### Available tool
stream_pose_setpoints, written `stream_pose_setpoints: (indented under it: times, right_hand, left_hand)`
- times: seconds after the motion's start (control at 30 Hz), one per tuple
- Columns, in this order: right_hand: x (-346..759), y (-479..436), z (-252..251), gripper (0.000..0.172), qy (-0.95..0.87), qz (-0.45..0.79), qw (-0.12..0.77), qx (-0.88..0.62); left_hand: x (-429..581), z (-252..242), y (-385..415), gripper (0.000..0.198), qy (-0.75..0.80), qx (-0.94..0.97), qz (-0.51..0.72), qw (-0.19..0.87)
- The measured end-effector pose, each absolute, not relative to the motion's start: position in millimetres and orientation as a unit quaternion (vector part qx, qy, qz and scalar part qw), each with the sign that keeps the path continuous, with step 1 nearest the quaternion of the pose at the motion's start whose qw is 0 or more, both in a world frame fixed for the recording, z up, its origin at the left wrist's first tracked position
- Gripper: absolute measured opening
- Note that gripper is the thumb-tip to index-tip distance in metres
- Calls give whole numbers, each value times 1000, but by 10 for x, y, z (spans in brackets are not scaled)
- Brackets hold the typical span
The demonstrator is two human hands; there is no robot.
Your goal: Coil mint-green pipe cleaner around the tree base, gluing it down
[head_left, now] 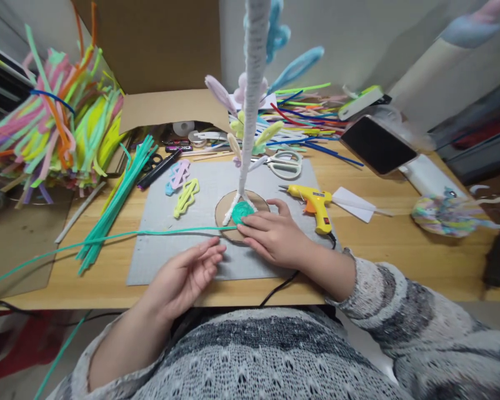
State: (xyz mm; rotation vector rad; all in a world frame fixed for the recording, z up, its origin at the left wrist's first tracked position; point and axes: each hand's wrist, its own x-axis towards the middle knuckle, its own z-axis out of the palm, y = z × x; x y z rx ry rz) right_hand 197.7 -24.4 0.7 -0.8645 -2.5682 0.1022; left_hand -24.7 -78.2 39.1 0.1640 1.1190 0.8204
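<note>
Well, the green coil (242, 211) sits on a cardboard disc (221, 209); the fingers of the right hand (281, 238) cover its edge, whether gripping I can't tell. Nearby, the left hand (186, 276) hangs, fingers loosely parted. Rightward lies a yellow glue gun (320, 200).

partly covered or not clear
the right hand (279, 234) covers part of the green coil (241, 210) and the cardboard disc (222, 206). the white stem (252, 83) is cut by the top edge, the green strand (112, 238) by the left edge. the right forearm (327, 266) hides part of the black cord (278, 287). the glue gun's (321, 210) label (316, 195) is too small to read; the dark tool (499, 258) at right is blurred.
</note>
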Motion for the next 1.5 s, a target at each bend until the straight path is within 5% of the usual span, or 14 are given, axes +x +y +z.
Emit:
stream_pose_setpoints:
  times: [0.17, 0.3, 0.43, 0.63, 0.83, 1.1, 1.5]
  right_hand:
    - [1985, -244, -6, 30, -927, 27, 209, -310]
    - [1985, -252, 1, 33, -928, 17, 205, -309]
    - [1981, -260, 12, 33, -931, 9, 192, -309]
    - [1971, -271, 15, 31, -933, 4, 183, -310]
    - [1971, -273, 18, 32, -931, 11, 188, -314]
    - [1978, -291, 17, 34, -929, 32, 189, -317]
    - [1889, -330, 4, 43, -927, 13, 123, -355]
  left_hand:
    - [-207, 299, -623, 19, 512, 58, 510, 688]
    - [-196, 198, -457, 6, 548, 220, 515, 621]
    - [-160, 182, -261, 21, 570, 457, 423, 535]
    - [-123, 351, -14, 19, 610, 672, 201, 369]
    - [-143, 444, 51, 4, 581, 705, 130, 386]
    - [-136, 236, 52, 13, 571, 753, 203, 256]
    - [-80, 120, 20, 10, 582, 687, 264, 347]
